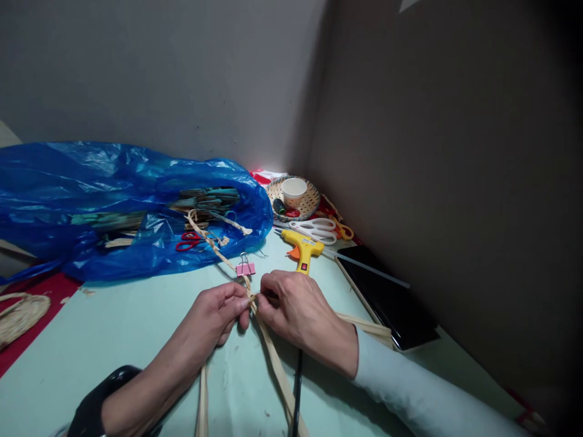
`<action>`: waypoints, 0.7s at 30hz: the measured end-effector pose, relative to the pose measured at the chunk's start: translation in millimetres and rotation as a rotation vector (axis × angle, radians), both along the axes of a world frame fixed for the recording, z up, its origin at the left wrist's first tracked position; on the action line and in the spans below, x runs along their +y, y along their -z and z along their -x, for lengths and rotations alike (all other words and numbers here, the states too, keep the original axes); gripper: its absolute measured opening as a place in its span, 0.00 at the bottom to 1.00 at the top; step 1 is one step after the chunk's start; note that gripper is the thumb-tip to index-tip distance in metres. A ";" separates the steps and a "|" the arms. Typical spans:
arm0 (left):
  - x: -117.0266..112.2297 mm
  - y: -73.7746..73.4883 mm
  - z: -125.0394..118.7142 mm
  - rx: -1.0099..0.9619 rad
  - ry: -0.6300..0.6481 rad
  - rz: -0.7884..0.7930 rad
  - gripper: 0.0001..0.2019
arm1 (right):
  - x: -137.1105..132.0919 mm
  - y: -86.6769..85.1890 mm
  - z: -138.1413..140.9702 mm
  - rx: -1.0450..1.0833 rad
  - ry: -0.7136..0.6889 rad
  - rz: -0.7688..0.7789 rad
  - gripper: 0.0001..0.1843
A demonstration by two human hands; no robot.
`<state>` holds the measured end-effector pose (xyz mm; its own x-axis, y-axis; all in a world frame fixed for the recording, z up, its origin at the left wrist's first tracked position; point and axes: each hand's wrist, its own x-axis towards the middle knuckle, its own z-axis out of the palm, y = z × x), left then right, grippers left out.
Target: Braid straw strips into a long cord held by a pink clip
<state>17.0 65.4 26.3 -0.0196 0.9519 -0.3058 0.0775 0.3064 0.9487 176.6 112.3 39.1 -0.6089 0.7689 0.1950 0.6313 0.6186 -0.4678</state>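
My left hand (226,309) and my right hand (294,309) meet at a braid of pale, flat plant-fibre strips. Both are closed, each pinching strips where the braid ends. The braided part (207,240) runs away up and left onto a blue plastic bag. A pink binder clip (246,269) grips the braid just beyond my fingertips. From my hands one loose strip (276,361) comes down towards me, another strip (203,400) shows below my left wrist, and one strip (368,326) sticks out right of my right wrist. My fingers partly hide the crossing point.
A yellow glue gun (304,246) lies beyond my right hand, its black cord (297,388) running towards me. White-handled scissors (316,229), a woven tray (313,209) with a white cup (294,189), and a black flat panel (387,297) are near the right wall. The blue bag (127,176) holds dried strips; red scissors (187,241) lie there.
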 end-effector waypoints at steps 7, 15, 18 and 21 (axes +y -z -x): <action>-0.9 4.4 -3.2 0.054 -0.044 -0.041 0.10 | -0.6 4.0 1.4 0.050 0.021 0.065 0.09; -2.5 -2.5 -7.8 0.058 -0.094 -0.012 0.12 | -4.2 0.8 1.0 0.037 -0.045 0.018 0.08; -2.5 -2.7 -8.0 0.109 -0.105 -0.034 0.14 | -3.1 0.5 -2.4 0.040 -0.139 -0.016 0.08; -2.0 -2.7 -8.6 0.130 -0.139 -0.034 0.12 | -0.7 -3.4 -6.3 -0.006 -0.181 -0.006 0.08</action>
<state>25.6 63.4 29.0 -0.1890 0.9470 -0.2596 0.1592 0.2904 0.9436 182.9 111.6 42.4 -0.7387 0.6453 0.1949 0.5121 0.7252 -0.4601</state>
